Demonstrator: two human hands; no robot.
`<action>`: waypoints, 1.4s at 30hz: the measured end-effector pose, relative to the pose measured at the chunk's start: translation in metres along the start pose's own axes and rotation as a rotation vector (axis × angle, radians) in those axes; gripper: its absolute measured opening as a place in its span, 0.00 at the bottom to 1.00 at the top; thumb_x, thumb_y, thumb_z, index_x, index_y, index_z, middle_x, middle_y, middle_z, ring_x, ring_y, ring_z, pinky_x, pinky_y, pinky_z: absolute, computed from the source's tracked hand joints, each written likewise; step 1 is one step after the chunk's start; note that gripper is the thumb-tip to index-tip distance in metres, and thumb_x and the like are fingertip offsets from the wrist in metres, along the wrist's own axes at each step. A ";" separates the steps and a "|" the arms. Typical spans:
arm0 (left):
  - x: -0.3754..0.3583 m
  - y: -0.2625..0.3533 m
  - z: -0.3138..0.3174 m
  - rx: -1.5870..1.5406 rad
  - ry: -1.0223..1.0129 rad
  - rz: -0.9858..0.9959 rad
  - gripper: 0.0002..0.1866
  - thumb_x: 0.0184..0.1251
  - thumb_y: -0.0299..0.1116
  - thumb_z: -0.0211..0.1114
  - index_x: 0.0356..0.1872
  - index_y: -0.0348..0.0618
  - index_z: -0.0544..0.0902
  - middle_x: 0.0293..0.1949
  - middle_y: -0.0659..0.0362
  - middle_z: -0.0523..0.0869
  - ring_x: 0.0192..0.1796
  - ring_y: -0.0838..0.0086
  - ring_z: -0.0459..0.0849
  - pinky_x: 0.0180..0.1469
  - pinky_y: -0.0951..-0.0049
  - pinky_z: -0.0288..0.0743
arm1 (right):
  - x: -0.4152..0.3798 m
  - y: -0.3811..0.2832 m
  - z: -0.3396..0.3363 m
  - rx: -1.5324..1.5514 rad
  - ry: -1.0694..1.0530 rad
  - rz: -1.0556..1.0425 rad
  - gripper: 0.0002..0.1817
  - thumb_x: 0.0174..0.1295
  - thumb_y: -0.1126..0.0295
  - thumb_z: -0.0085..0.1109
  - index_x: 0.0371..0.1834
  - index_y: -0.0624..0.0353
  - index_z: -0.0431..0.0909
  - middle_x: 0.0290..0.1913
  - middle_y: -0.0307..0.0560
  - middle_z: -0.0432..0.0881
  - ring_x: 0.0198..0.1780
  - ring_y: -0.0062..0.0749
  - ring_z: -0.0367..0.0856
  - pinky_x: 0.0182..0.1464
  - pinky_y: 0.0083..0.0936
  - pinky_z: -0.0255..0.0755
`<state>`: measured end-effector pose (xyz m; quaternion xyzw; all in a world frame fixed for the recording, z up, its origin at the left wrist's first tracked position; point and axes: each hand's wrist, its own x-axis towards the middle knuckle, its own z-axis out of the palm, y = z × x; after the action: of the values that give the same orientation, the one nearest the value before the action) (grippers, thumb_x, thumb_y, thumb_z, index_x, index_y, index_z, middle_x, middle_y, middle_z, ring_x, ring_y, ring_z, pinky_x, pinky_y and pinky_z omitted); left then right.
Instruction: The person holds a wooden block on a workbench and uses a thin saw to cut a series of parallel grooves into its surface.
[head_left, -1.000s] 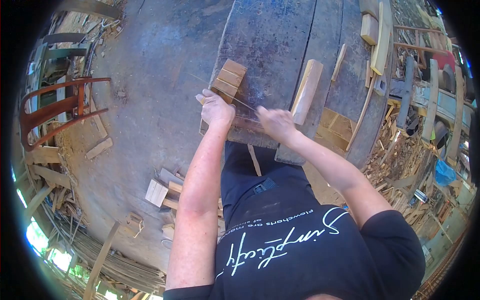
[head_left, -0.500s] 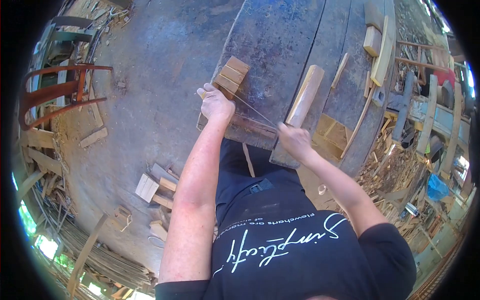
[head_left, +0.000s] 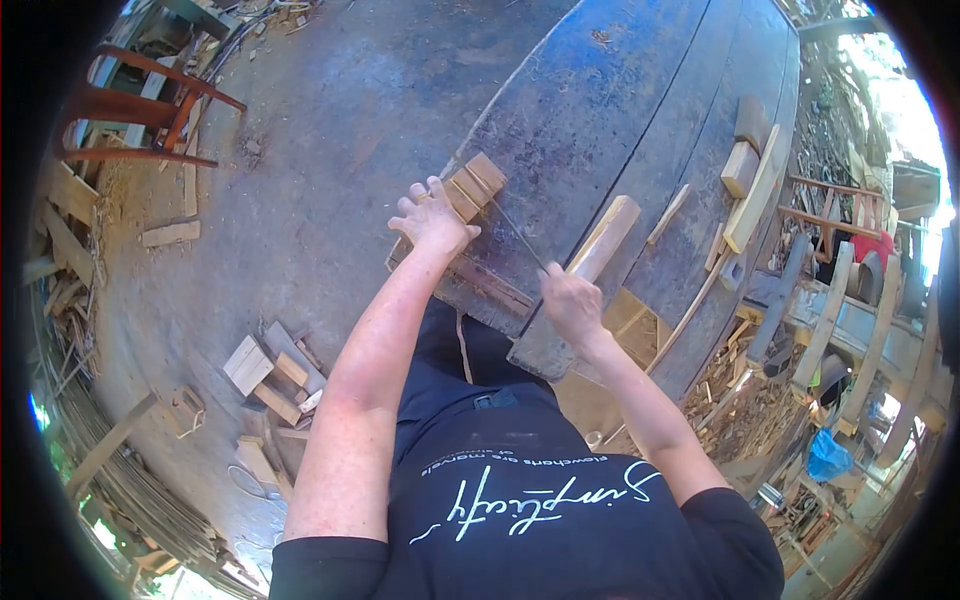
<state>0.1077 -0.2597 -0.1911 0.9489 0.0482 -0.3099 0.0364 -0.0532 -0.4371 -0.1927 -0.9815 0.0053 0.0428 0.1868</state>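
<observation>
At the near left corner of the workbench, a wooden block (head_left: 483, 178) with several crosswise lines lies at a slant. My left hand (head_left: 433, 218) is laid against the near end of this block, its fingers spread toward the bench's left edge. Closed around the near end of a thin saw (head_left: 520, 232), seen nearly edge-on, is my right hand (head_left: 572, 302); the handle is hidden in my fist. The far end of the blade meets the block's right side. Just beyond my right hand lies a thick squared piece of wood (head_left: 606, 238).
On the right of the dark plank workbench (head_left: 570, 130) lie a wood block (head_left: 740, 168), a long strip (head_left: 752, 195) and a thin stick (head_left: 668, 214). Wood offcuts (head_left: 270, 375) lie on the floor at left, near a reddish-brown chair frame (head_left: 150, 110).
My right hand has drawn back from the block, and more of the blade shows between them. My left hand's fingers are more spread. The whole view has shifted and turned slightly.
</observation>
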 end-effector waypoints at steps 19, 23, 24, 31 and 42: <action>0.022 0.007 0.033 -0.076 0.043 -0.062 0.33 0.52 0.36 0.73 0.58 0.43 0.66 0.56 0.52 0.70 0.59 0.55 0.72 0.50 0.45 0.75 | 0.118 -0.045 0.053 -0.016 -0.128 0.001 0.13 0.73 0.62 0.45 0.33 0.57 0.73 0.23 0.57 0.83 0.30 0.53 0.86 0.31 0.48 0.77; 0.020 0.007 0.026 -0.061 0.034 -0.036 0.36 0.49 0.39 0.76 0.57 0.41 0.66 0.56 0.50 0.71 0.60 0.53 0.72 0.50 0.46 0.76 | 0.043 -0.012 0.030 -0.044 -0.124 0.000 0.11 0.71 0.61 0.49 0.34 0.55 0.73 0.20 0.55 0.81 0.26 0.53 0.84 0.30 0.48 0.76; 0.021 0.008 0.026 -0.073 0.028 -0.040 0.36 0.49 0.39 0.76 0.57 0.41 0.66 0.56 0.50 0.71 0.60 0.53 0.72 0.50 0.46 0.76 | 0.025 -0.003 0.026 -0.056 -0.142 0.018 0.11 0.70 0.61 0.50 0.34 0.55 0.72 0.19 0.55 0.80 0.25 0.52 0.83 0.29 0.48 0.75; 0.026 0.005 0.038 -0.034 0.059 -0.015 0.37 0.50 0.40 0.76 0.58 0.41 0.66 0.57 0.49 0.71 0.59 0.52 0.72 0.51 0.45 0.74 | 0.101 -0.038 0.050 -0.044 -0.072 -0.060 0.11 0.71 0.62 0.48 0.33 0.54 0.73 0.20 0.54 0.82 0.26 0.51 0.85 0.28 0.45 0.76; 0.022 0.005 0.028 -0.058 0.044 0.000 0.34 0.50 0.33 0.73 0.59 0.41 0.66 0.56 0.51 0.70 0.58 0.54 0.72 0.53 0.46 0.69 | 0.061 -0.017 0.046 -0.032 -0.060 -0.039 0.10 0.69 0.62 0.53 0.32 0.54 0.73 0.19 0.52 0.81 0.24 0.49 0.84 0.27 0.46 0.76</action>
<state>0.1101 -0.2656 -0.2265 0.9540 0.0577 -0.2874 0.0628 0.0044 -0.4043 -0.2342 -0.9825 -0.0199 0.0687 0.1720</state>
